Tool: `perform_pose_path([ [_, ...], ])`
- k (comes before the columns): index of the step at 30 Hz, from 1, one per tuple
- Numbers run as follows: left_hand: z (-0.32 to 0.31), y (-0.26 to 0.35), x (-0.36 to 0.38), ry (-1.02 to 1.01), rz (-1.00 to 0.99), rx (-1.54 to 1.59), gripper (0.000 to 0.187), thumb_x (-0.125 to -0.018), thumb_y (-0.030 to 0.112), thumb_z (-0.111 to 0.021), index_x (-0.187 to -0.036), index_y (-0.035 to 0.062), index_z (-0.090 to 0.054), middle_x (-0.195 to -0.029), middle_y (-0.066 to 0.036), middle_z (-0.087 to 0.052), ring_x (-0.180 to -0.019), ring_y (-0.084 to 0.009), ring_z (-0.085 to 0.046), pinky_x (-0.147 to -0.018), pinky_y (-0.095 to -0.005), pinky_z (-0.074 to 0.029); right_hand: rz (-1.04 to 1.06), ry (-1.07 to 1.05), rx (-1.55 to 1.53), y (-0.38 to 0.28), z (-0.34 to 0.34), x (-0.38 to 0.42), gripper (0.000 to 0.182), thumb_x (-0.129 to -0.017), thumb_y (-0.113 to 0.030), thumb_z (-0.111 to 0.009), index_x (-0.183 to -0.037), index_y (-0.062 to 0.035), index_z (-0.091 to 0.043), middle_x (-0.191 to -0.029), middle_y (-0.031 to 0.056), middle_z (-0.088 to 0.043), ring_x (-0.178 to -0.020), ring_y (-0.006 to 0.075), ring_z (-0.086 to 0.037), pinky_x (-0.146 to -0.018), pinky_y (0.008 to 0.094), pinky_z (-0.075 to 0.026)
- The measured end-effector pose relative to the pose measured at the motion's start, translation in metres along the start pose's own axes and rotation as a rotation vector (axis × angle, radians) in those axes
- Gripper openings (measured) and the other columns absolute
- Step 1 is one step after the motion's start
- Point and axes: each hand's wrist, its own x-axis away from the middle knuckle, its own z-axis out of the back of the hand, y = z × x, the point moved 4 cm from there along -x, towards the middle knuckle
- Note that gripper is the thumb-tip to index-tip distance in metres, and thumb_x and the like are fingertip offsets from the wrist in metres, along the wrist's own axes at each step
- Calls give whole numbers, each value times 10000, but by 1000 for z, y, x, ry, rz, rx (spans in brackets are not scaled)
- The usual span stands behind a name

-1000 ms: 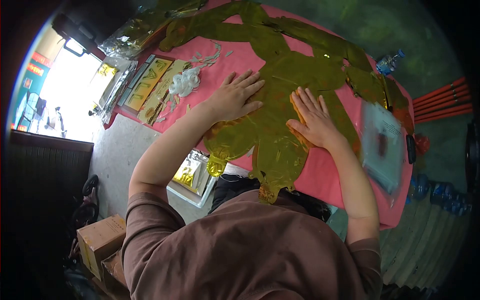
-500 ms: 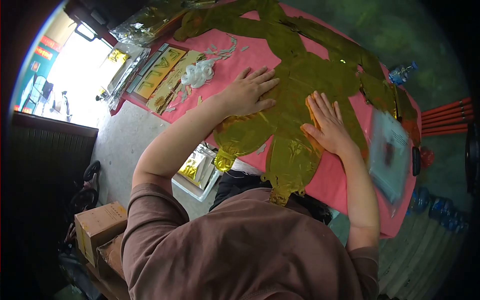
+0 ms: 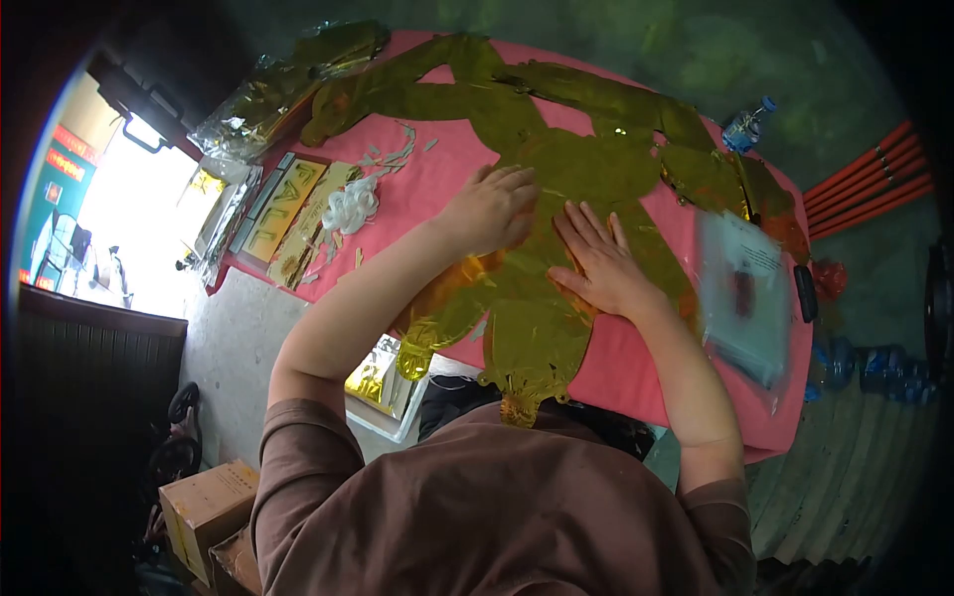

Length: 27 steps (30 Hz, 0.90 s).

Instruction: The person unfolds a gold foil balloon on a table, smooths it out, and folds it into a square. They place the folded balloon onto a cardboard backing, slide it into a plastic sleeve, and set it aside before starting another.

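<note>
A flat gold foil balloon [image 3: 538,343] with several rounded lobes lies spread over the pink-covered table [image 3: 636,372], its narrow end towards my body. My left hand [image 3: 487,211] rests on its upper left part with the fingers curled under; what the fingertips hold, if anything, is hidden. My right hand [image 3: 608,266] lies flat on the middle of the foil, fingers stretched out and thumb apart. More gold foil [image 3: 596,94] reaches along the far side of the table.
Left of the foil lie a bundle of white string [image 3: 350,206], pale scraps and a printed card [image 3: 286,214] reading "FALL". Clear plastic bags [image 3: 743,298] lie at the right. A bottle [image 3: 748,125] stands past the far right edge. Below left is a white bin [image 3: 402,422].
My left hand's fingers have gone from spread flat to curled. My right hand remains flat on the foil. The whole view has shifted, with the table lying lower and further left.
</note>
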Motion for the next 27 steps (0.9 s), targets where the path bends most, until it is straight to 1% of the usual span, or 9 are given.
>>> perform_pose_path([
  [2, -10, -1, -12, 21, -56, 37, 443, -884, 284, -506, -1269, 68, -475, -1361, -143, -429, -1290, -302, -367, -1060, -495, -253, -12, 5, 8, 0, -1, -1, 761, -889, -575, -406, -1450, -94, -221, -1521, 121, -155, -1410, 277, -117, -1128, 494, -47],
  [14, -21, -7, -26, 69, 13, -11, 458, -882, 312, -524, -1261, 57, -491, -1339, -136, -456, -1276, -299, -384, -1049, -470, -279, -26, 28, -44, 1, -4, -4, 783, -876, -600, -408, -1452, -103, -221, -1521, 115, -157, -1413, 261, -109, -1130, 494, -35],
  [16, -20, -8, -25, 186, -26, -33, 414, -854, 311, -546, -1191, 70, -535, -1300, -117, -489, -1254, -281, -411, -1026, -466, -314, -14, 46, -34, 1, -5, -4, 776, -880, -595, -406, -1452, -105, -220, -1521, 115, -154, -1413, 261, -108, -1132, 489, -34],
  [19, -22, -7, -24, 194, -13, -17, 420, -848, 304, -552, -1191, 63, -525, -1297, -121, -490, -1249, -280, -414, -1029, -467, -312, -25, 29, -62, 2, -6, -2, 775, -886, -600, -380, -1458, -109, -200, -1529, 108, -124, -1418, 249, -78, -1131, 494, -11],
  [20, -22, -7, -25, 183, -17, -16, 419, -851, 299, -551, -1194, 61, -519, -1300, -122, -485, -1252, -281, -406, -1035, -471, -306, 12, 160, -45, 2, -3, 1, 700, -895, -512, -469, -1419, -82, -295, -1489, 138, -244, -1382, 279, -215, -1119, 468, -154],
  [21, -23, -7, -26, 184, -35, -6, 419, -851, 299, -551, -1194, 61, -519, -1300, -122, -485, -1252, -281, -406, -1035, -471, -306, -8, 161, -39, 9, 0, 3, 700, -895, -512, -469, -1419, -82, -295, -1489, 138, -244, -1382, 279, -215, -1119, 468, -154],
  [23, -24, -9, -25, 176, -23, -13, 419, -857, 295, -546, -1202, 60, -511, -1309, -124, -474, -1261, -285, -393, -1042, -475, -298, -45, 405, -402, 31, 25, -1, 523, -851, -368, -594, -1238, -27, -507, -1238, 186, -525, -1147, 334, -499, -959, 427, -402],
  [24, -23, -8, -24, 176, -28, -5, 419, -857, 295, -546, -1202, 60, -511, -1309, -124, -474, -1261, -285, -393, -1042, -475, -298, -45, 470, -446, 48, 44, -4, 361, -801, -236, -654, -1059, 8, -586, -1020, 168, -603, -927, 331, -585, -786, 402, -481],
  [27, -22, -6, -25, 155, -34, -54, 437, -868, 262, -545, -1244, 48, -480, -1320, -132, -463, -1259, -289, -396, -1046, -433, -298, -344, 492, -135, 116, 62, -5, 326, -813, -228, -630, -1042, 1, -597, -1013, 169, -597, -949, 321, -583, -809, 411, -479],
])
